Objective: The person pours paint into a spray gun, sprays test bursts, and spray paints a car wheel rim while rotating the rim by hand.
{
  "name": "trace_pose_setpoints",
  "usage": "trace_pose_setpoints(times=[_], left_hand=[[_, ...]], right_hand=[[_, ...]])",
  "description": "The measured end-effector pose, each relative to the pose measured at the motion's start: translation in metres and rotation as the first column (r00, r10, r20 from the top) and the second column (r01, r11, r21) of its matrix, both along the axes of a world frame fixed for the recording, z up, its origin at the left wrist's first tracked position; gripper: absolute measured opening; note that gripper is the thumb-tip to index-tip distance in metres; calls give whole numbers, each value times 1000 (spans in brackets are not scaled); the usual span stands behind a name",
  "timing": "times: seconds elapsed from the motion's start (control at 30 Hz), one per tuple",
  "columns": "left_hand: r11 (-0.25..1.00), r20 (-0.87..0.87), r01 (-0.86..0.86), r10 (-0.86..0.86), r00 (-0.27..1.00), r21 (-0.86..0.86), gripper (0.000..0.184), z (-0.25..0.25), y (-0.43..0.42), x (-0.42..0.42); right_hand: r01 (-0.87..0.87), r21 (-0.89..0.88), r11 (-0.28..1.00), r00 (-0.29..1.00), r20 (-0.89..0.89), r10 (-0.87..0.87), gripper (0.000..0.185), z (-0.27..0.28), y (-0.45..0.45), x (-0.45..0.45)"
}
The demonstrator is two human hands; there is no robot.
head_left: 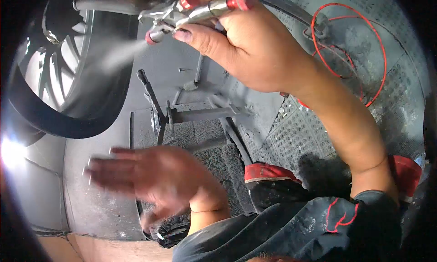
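My right hand (255,48) gripped the gun (166,20) at top centre, mist (120,57) left of it toward the wheel (68,124); my blurred left hand (159,178) seemed spread over grey floor (296,132).

2 hands (255,52) (164,178), 1 spray gun (208,10), 1 wheel (107,100), 1 hose (385,59) (perhaps more).

Worn items: dark grey, short-sleeved fabric shirt (282,230) with curved red line marking (332,231); black legwear (273,194) with red, pale-edged bands (268,172).
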State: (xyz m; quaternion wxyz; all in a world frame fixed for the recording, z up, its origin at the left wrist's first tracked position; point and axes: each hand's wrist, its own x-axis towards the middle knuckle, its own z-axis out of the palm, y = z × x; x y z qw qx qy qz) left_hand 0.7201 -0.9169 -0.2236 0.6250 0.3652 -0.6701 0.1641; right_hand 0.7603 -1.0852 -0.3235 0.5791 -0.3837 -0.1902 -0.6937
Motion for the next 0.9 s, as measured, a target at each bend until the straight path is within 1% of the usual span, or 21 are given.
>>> trace_pose_setpoints(times=[0.03, 0.07, 0.1, 0.13, 0.17, 0.2, 0.27, 0.33, 0.4, 0.47, 0.5, 0.53, 0.57, 0.6, 0.67, 0.7, 0.77, 0.8, 0.83, 0.87, 0.9], left_hand=[[997, -87, 68, -64, 994, 48, 92, 8, 20, 23], [920, -201, 330, -289, 936, 212, 88, 13, 39, 54], [944, -18, -319, 321, 947, 85, 78, 16, 48, 92], [817, 83, -571, 565, 821, 81, 69, 15, 57, 122], [727, -99, -683, 686, 721, 74, 65, 15, 46, 135], [654, -29, -755, 756, 653, 56, 66, 11, 33, 133], [714, 36, -700, 700, 713, -18, 68, 0, 19, 111], [873, -106, -482, 487, 867, 71, 75, -3, 0, 44], [945, -8, -325, 326, 945, 39, 87, -9, -6, -11], [996, 119, -80, 84, 989, -32, 93, -14, -6, -32], [999, 141, -30, 34, 989, -28, 93, -13, -3, -30], [999, 142, -26, 29, 989, -25, 93, -10, 3, -20], [942, 184, -334, 324, 928, 26, 91, -8, 14, -3], [787, 238, -614, 586, 775, 60, 90, -6, 25, 16], [819, 141, -573, 566, 813, 18, 85, -5, 39, 76], [670, 288, -742, 710, 643, 3, 83, -1, 60, 114], [490, 420, -871, 800, 429, -43, 81, 2, 61, 144], [618, 211, -786, 763, 610, 37, 81, 5, 44, 141], [737, -17, -670, 674, 739, 83, 81, 10, 29, 133], [779, 6, -623, 624, 781, 75, 83, 9, 18, 116], [817, 30, -572, 572, 820, 67, 85, 4, 8, 90]], right_hand=[[-18, 24, 1000, 990, -141, 22, 25, -1, 1, -12], [-38, 48, 998, 959, -279, 49, 27, 0, 2, -21], [-39, 42, 998, 960, -275, 49, 27, 2, 0, -27], [-88, 15, 996, 936, -342, 87, 27, 2, -1, -32], [-110, 2, 994, 921, -376, 103, 27, 3, -2, -32], [-132, -10, 991, 905, -410, 116, 27, 3, -2, -32], [-108, -19, 994, 931, -352, 95, 26, 1, 1, -27], [-126, -32, 992, 931, -348, 107, 25, 0, 2, -28], [-150, -53, 987, 924, -362, 121, 25, 2, 5, -29], [-192, -61, 980, 915, -372, 156, 23, 5, 6, -30], [-188, -58, 980, 916, -371, 154, 23, 3, 7, -28], [-153, -60, 986, 927, -354, 123, 22, 1, 9, -25], [-117, -63, 991, 937, -337, 89, 21, 0, 9, -23], [-115, -65, 991, 938, -337, 87, 21, 1, 9, -23], [-118, -25, 993, 946, -306, 104, 22, 1, 9, -24], [-119, -29, 993, 946, -307, 104, 22, 1, 8, -25], [-107, -41, 993, 928, -363, 84, 24, 2, 6, -27], [-108, -41, 993, 927, -365, 86, 24, 0, 5, -27], [-73, -73, 995, 930, -366, 41, 25, -1, 3, -26], [-37, -107, 994, 931, -364, -4, 26, -1, 3, -25], [-38, -106, 994, 931, -364, -3, 26, -2, 4, -24]])
